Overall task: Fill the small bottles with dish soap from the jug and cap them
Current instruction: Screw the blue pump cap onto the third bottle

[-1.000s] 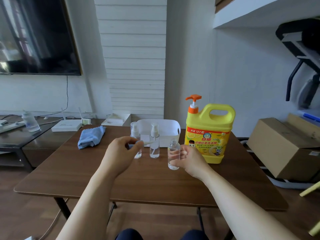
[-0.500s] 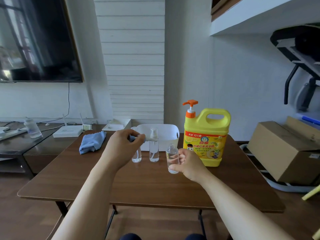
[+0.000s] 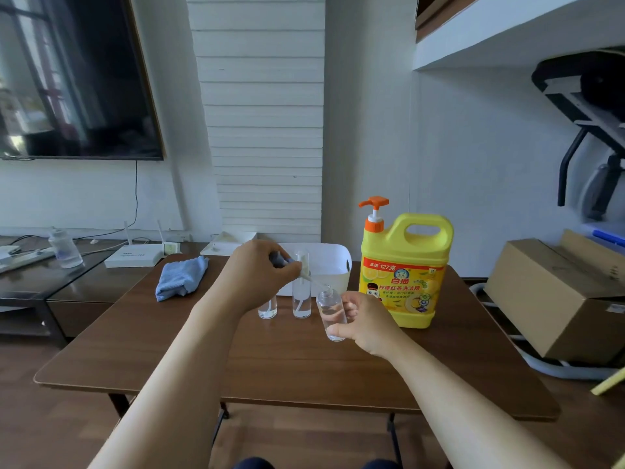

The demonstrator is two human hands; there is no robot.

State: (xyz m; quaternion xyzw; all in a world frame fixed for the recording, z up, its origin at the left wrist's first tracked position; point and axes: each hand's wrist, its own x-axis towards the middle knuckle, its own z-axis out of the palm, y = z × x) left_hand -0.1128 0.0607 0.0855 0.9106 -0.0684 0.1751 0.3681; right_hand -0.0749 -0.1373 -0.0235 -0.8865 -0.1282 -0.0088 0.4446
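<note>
A yellow dish soap jug (image 3: 406,275) with an orange pump stands at the table's back right. My right hand (image 3: 365,323) grips an uncapped clear small bottle (image 3: 330,309) standing just left of the jug. My left hand (image 3: 257,272) holds a pump cap (image 3: 291,264) whose thin white tube slants down toward that bottle's mouth. Two more clear bottles stand behind: a capped one (image 3: 302,292) and one (image 3: 268,308) mostly hidden by my left hand.
A white tub (image 3: 334,269) sits behind the bottles. A folded blue cloth (image 3: 182,277) lies at the table's back left. A cardboard box (image 3: 561,296) stands right of the brown table (image 3: 287,363). A low cabinet at left holds a router and a bottle.
My left hand has carried the pump cap to the right, so its tube tip now reaches the mouth of the bottle in my right hand. My right hand stays on the bottle.
</note>
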